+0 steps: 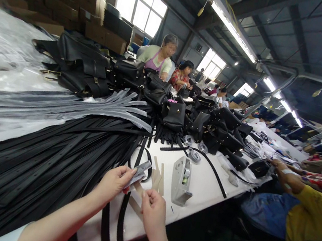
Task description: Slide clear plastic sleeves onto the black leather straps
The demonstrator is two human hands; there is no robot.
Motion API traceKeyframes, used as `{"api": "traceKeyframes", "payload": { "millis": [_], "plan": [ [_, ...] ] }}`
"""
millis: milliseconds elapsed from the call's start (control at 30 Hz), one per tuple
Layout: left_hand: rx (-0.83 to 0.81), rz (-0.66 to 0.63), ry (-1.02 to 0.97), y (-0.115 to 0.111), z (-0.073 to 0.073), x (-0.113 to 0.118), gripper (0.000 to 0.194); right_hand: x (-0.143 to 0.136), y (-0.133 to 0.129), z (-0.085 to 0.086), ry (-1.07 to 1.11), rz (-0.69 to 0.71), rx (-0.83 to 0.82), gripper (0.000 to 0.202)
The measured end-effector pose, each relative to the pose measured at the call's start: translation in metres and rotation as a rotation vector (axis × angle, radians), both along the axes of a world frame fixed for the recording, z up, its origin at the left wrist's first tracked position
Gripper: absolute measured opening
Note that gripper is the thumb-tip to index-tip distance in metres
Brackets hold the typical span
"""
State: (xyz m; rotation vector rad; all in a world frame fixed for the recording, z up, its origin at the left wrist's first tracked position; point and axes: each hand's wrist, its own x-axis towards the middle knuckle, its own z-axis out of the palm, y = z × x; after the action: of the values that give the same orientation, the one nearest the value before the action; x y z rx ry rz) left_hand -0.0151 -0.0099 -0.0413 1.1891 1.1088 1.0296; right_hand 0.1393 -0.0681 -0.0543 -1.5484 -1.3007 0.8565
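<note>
while the left hand (114, 182) grips a grey plastic-wrapped piece (139, 171) between thumb and fingers, the right hand (154, 210) pinches the end of a tan paper strip (138, 189) just beside it, both held above the near edge of the white tabletop (203, 181). the strip looks thin and slightly bent, so a hard pull from the right fingertips could crease or tear it, or drag it askew against the plastic. the wrap looks slick, and if the left thumb eases off, the piece could slide or spring open; what is inside it i cannot tell. loose tan strips (157, 181) lie close beyond the hands, where a knuckle could scatter them. the grey tape dispenser (182, 181) stands to their right, near enough for a wide sweep of the right wrist to knock it. on the left, the heap of black straps (48, 163) spreads close under the forearm, and a few narrow straps run beneath the hands, so a sleeve or finger might snag one and tug others out of line.
</note>
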Motion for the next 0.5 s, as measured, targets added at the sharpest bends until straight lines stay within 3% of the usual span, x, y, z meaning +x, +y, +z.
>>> {"api": "traceKeyframes", "payload": {
  "millis": [100,167,233,367,500],
  "plan": [
    [0.095,-0.081,0.036,-0.009,0.002,0.005,0.045,-0.017,0.002,0.003,0.473,0.045,-0.173,0.019],
    [0.107,-0.125,0.044,-0.016,0.005,0.006,0.043,-0.026,0.002,0.007,0.765,0.032,-0.282,0.026],
    [0.105,-0.169,0.070,-0.022,0.009,0.005,0.041,-0.030,0.001,0.009,0.925,-0.020,-0.387,0.030],
    [0.160,-0.183,0.135,-0.024,0.009,0.003,0.035,-0.033,0.001,0.002,0.934,-0.103,-0.392,0.038],
    [0.092,-0.068,-0.005,-0.019,-0.002,0.011,0.042,-0.037,0.001,-0.010,0.847,-0.069,-0.291,0.045]
  ]
}}
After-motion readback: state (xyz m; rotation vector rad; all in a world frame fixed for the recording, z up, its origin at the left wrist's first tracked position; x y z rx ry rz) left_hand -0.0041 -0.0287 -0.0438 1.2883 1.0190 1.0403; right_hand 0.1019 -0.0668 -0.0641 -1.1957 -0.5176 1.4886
